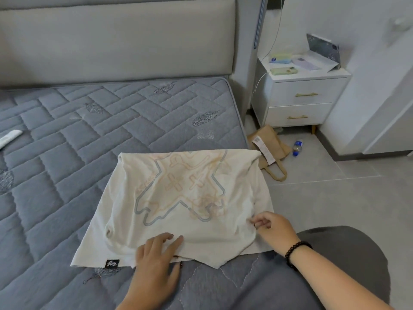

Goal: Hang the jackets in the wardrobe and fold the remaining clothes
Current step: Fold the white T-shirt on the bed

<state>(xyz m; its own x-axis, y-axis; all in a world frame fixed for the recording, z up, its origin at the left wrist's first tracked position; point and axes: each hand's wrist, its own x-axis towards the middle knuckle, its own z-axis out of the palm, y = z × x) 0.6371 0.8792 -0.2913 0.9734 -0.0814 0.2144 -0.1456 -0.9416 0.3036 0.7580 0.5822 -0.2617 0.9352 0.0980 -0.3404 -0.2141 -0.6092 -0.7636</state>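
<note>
You are mid-fold: your left hand (156, 253) presses flat on the cream T-shirt (185, 198) on the mattress (67, 130); your right hand (271, 229) pinches its edge. Next, fold inward.

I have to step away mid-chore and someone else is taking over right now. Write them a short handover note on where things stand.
Left hand: flat, straight fingers pressing the near edge of the shirt.
Right hand: fingers curled, pinching the shirt's right edge.
The shirt, cream with a faint print, lies partly folded at the mattress corner nearest the nightstand.
Done: first folds look made.
Left: finish this fold. No jackets, wardrobe or other clothes are in view, so check those.
</note>
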